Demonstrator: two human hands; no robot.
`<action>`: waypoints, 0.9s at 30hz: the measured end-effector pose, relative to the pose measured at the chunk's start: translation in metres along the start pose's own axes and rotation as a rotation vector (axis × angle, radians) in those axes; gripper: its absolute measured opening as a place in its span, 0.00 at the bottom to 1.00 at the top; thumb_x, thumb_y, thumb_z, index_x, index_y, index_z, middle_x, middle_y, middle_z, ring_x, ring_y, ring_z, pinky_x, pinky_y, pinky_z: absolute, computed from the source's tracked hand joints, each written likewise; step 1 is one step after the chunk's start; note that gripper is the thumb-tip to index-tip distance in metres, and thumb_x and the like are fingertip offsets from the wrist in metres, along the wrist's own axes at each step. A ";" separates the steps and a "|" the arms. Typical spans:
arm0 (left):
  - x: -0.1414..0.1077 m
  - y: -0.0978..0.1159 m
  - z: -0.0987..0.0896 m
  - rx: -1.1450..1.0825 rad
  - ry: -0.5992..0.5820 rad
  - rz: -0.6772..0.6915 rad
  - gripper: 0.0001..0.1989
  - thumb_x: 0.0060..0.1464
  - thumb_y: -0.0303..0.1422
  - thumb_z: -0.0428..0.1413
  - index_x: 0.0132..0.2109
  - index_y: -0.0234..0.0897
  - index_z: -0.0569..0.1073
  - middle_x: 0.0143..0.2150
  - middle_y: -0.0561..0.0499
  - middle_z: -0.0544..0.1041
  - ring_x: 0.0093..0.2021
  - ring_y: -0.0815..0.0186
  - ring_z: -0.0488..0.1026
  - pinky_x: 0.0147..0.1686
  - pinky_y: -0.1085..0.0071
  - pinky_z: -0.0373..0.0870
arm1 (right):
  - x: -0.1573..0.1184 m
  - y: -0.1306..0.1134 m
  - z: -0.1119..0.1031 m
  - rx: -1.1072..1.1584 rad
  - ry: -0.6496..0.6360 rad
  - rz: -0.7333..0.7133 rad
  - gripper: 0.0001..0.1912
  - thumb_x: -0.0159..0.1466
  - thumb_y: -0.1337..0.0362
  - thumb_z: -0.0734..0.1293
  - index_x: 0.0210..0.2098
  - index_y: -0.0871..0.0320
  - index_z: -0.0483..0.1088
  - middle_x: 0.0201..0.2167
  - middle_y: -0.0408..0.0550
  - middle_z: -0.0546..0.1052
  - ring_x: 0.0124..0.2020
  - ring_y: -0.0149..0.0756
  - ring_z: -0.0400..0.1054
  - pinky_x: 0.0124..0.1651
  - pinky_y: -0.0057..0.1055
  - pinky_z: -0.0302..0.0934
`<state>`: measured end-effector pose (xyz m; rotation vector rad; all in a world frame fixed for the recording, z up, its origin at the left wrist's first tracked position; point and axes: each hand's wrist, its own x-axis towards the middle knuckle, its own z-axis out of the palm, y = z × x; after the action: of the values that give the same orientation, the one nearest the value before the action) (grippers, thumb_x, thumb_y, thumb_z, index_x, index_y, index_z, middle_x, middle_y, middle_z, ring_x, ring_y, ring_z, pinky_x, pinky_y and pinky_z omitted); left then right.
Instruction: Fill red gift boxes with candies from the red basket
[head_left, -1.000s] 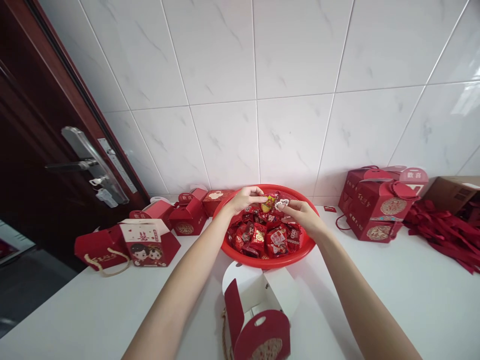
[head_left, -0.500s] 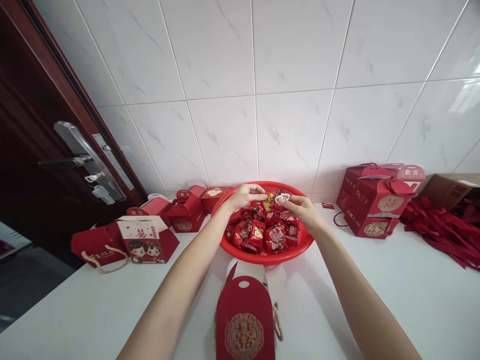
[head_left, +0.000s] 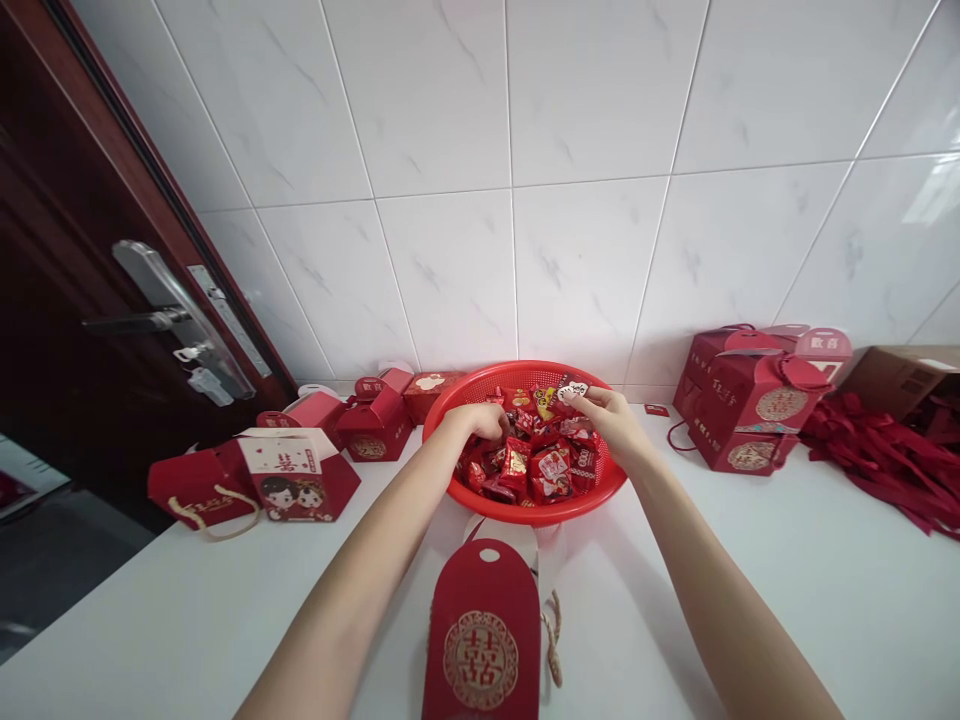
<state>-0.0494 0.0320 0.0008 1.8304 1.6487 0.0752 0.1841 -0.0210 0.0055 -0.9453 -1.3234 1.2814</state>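
A red plastic basket [head_left: 442, 480] holds many red-wrapped candies [head_left: 551, 470]. My left hand [head_left: 486, 424] reaches into its left side, fingers curled down among the wrappers; what they touch or grip is hidden. At the far right of the basket my right hand [head_left: 609, 418] pinches a candy packet [head_left: 574, 388] with a white label, thumb and fingers closed on its edge. Just in front of the basket stands an open red gift box [head_left: 480, 630] with a gold emblem on its raised flap and a rope handle at its right side.
Several red gift boxes [head_left: 307, 485] stand at the left, near a dark door [head_left: 67, 250]. More red boxes [head_left: 750, 400] are stacked on the right, beside a heap of red ribbons [head_left: 885, 460] and a cardboard carton [head_left: 900, 375]. A tiled wall [head_left: 585, 280] rises behind the white table [head_left: 645, 620].
My left hand has moved from the back of the basket down and slightly left into the candies. My right hand keeps its pinch on the packet, shifted slightly right.
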 end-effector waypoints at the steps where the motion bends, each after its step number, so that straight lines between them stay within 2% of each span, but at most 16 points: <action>1: 0.000 0.001 0.000 0.021 -0.016 -0.003 0.19 0.26 0.18 0.56 0.28 0.39 0.82 0.25 0.50 0.81 0.26 0.58 0.75 0.27 0.70 0.67 | 0.000 0.000 0.000 -0.005 -0.001 0.000 0.19 0.53 0.50 0.76 0.34 0.59 0.79 0.38 0.50 0.82 0.36 0.39 0.75 0.37 0.32 0.71; 5: 0.001 0.004 0.002 0.065 -0.040 0.007 0.18 0.28 0.20 0.58 0.31 0.40 0.82 0.32 0.47 0.83 0.29 0.57 0.77 0.28 0.70 0.68 | 0.001 0.002 -0.001 -0.027 0.004 -0.017 0.18 0.53 0.50 0.76 0.31 0.59 0.78 0.35 0.49 0.81 0.36 0.39 0.74 0.37 0.32 0.70; 9: 0.004 0.005 0.008 0.071 -0.040 0.055 0.15 0.33 0.27 0.62 0.34 0.42 0.82 0.38 0.49 0.84 0.34 0.58 0.78 0.31 0.72 0.69 | 0.002 0.003 0.000 -0.014 0.002 -0.013 0.17 0.53 0.51 0.76 0.29 0.59 0.77 0.35 0.50 0.81 0.38 0.40 0.74 0.38 0.33 0.71; 13: 0.007 0.007 0.014 0.087 -0.038 0.126 0.15 0.36 0.31 0.64 0.37 0.41 0.82 0.39 0.50 0.84 0.36 0.60 0.77 0.32 0.74 0.68 | 0.002 0.003 0.000 -0.018 0.010 -0.017 0.17 0.53 0.51 0.76 0.30 0.59 0.78 0.35 0.51 0.81 0.40 0.42 0.74 0.36 0.33 0.71; 17: 0.008 0.010 0.017 0.097 -0.096 0.199 0.13 0.37 0.30 0.62 0.36 0.40 0.82 0.40 0.52 0.83 0.38 0.62 0.77 0.33 0.76 0.68 | 0.003 0.002 0.000 -0.019 0.015 -0.010 0.16 0.52 0.52 0.77 0.30 0.59 0.78 0.35 0.50 0.81 0.39 0.42 0.74 0.35 0.32 0.70; 21: 0.009 0.015 0.017 0.094 -0.165 0.240 0.11 0.37 0.28 0.61 0.33 0.39 0.82 0.34 0.53 0.82 0.35 0.63 0.75 0.32 0.75 0.68 | 0.003 0.001 0.000 -0.025 0.013 0.007 0.16 0.52 0.52 0.76 0.31 0.59 0.78 0.34 0.49 0.81 0.36 0.39 0.74 0.35 0.32 0.69; 27: 0.004 0.025 0.025 0.054 -0.267 0.278 0.10 0.35 0.25 0.62 0.30 0.38 0.82 0.26 0.54 0.80 0.26 0.66 0.72 0.28 0.73 0.67 | 0.002 0.001 0.000 -0.024 0.019 0.005 0.18 0.51 0.51 0.76 0.32 0.59 0.79 0.35 0.49 0.81 0.41 0.42 0.74 0.37 0.32 0.70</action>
<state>-0.0159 0.0254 -0.0075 2.0031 1.2193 -0.0912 0.1832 -0.0188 0.0053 -0.9759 -1.3248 1.2604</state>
